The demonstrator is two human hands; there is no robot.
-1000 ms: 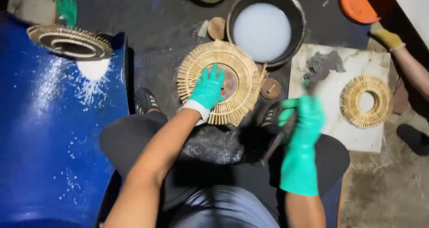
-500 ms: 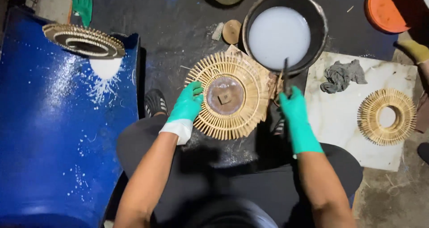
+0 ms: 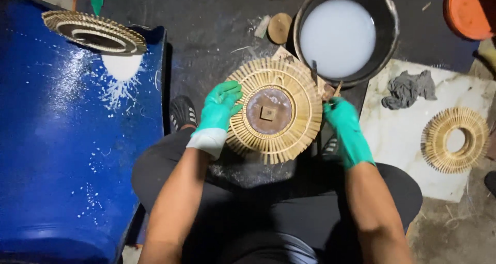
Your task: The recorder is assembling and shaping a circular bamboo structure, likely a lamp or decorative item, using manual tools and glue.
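Your left hand [image 3: 219,109] has its fingers closed on the rim of the round stick-woven frame [image 3: 274,110], steadying it over your knees; right hand [image 3: 345,131] pinches a thin tool [image 3: 330,92] at its edge, beside the basin of white liquid [image 3: 338,36]; handy for dipping, probably.

left hand [image 3: 219,109] gloved, gripping, right hand [image 3: 345,130] clenched
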